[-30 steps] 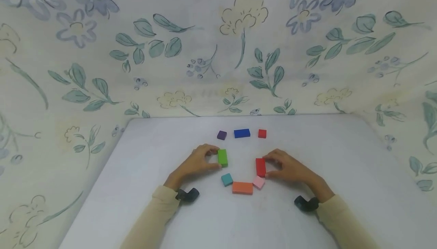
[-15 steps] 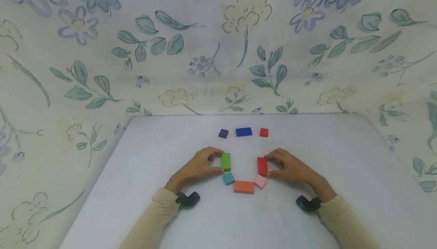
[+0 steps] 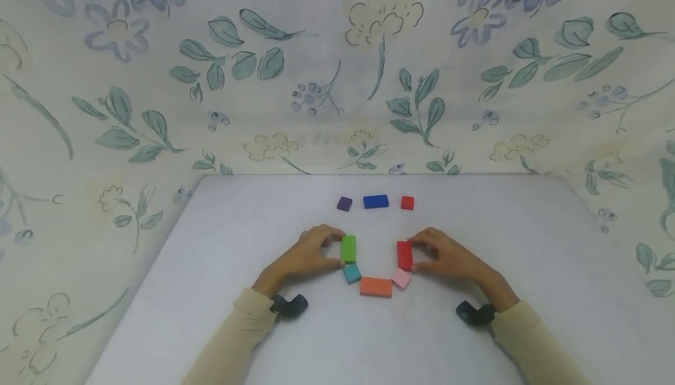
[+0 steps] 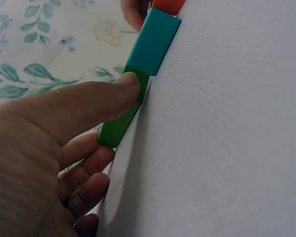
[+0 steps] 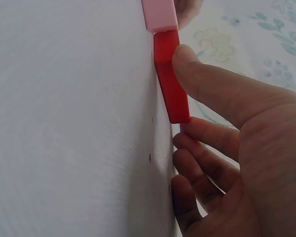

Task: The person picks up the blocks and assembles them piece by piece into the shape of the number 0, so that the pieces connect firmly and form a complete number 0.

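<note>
Beyond orange block point(image 3: 376, 287), left hand point(image 3: 307, 253) pinches green block point(image 3: 349, 249), right hand point(image 3: 449, 257) red bar point(image 3: 404, 255). Aligning, likely; next wants release.

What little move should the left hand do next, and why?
Maybe the left hand should let go of the green block: it already seems to touch the teal block, while the purple block, blue block and small red block lie apart, farther back.

White tabletop point(image 3: 422, 344) below a pale, flower-patterned backdrop point(image 3: 337, 74).
</note>
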Available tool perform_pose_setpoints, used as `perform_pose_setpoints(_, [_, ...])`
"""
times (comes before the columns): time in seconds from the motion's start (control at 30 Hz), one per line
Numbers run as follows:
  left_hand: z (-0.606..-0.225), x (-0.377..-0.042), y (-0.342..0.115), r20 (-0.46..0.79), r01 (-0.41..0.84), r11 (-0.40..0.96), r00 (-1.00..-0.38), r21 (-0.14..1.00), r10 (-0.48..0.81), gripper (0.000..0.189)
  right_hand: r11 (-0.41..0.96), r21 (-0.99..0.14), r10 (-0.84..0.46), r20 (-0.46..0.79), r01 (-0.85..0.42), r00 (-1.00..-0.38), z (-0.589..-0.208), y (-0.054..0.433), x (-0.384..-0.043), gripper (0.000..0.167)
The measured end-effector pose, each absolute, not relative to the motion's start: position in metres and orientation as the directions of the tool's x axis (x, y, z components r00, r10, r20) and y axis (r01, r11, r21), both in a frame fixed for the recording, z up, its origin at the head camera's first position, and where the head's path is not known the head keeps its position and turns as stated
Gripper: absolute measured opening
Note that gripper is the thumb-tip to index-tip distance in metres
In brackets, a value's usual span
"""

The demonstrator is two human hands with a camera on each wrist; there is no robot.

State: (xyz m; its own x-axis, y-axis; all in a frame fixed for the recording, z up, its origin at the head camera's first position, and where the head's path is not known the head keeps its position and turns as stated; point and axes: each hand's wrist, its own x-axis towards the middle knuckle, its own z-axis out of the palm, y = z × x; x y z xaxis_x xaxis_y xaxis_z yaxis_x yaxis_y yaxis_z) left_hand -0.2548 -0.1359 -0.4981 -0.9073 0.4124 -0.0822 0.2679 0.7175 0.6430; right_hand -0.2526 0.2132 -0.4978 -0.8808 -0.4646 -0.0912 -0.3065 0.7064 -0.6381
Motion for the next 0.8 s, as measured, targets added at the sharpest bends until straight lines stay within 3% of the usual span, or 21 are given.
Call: perform_pose_setpoints(0.8, [-0.4999,-0.2550,-0.1402,-0.043,0.327,0.686,-0.885,0.650,0.463,0.062,0.705,-0.639,-0.463,-0.088,-0.306,-0.882,-0.4981,0.2118,-0.2520,0.059])
